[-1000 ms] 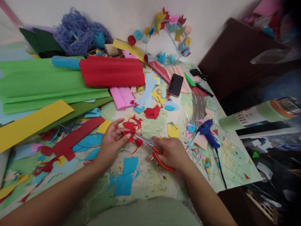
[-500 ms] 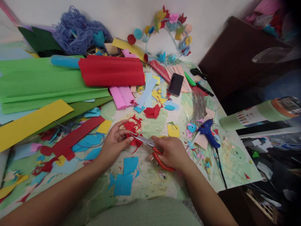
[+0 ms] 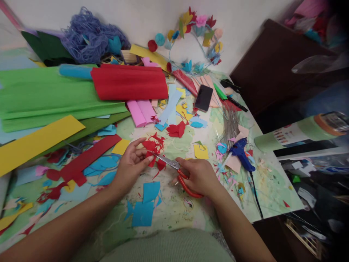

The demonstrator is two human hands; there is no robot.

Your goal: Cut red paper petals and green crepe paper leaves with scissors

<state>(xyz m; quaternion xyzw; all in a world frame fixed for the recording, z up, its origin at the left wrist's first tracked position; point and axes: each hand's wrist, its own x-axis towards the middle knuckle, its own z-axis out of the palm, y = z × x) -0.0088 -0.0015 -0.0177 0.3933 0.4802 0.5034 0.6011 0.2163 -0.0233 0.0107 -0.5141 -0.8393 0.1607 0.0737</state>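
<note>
My left hand [image 3: 133, 162] pinches a small piece of red paper [image 3: 151, 159] between thumb and fingers. Around my right hand's [image 3: 201, 177] fingers loop the orange handles of a pair of scissors [image 3: 172, 163]. The blades point left and look nearly closed, with their tips at the red paper by my left thumb. Thin red paper scraps [image 3: 158, 140] lie just beyond, partly merging with the held piece in view. Blue paper squares [image 3: 143, 214] rest on the table nearer my body.
Rolls of green [image 3: 49, 94] and red crepe paper [image 3: 131, 83] lie at the left. A phone [image 3: 204, 98], a blue glue gun [image 3: 242, 154] with its cord, and a bundle of wires [image 3: 231, 122] are at the right. A flower wreath [image 3: 201, 22] leans on the wall.
The scissor tips have shifted slightly left and up across the red paper. My left hand and the red piece have turned a little; the right hand has barely moved.
</note>
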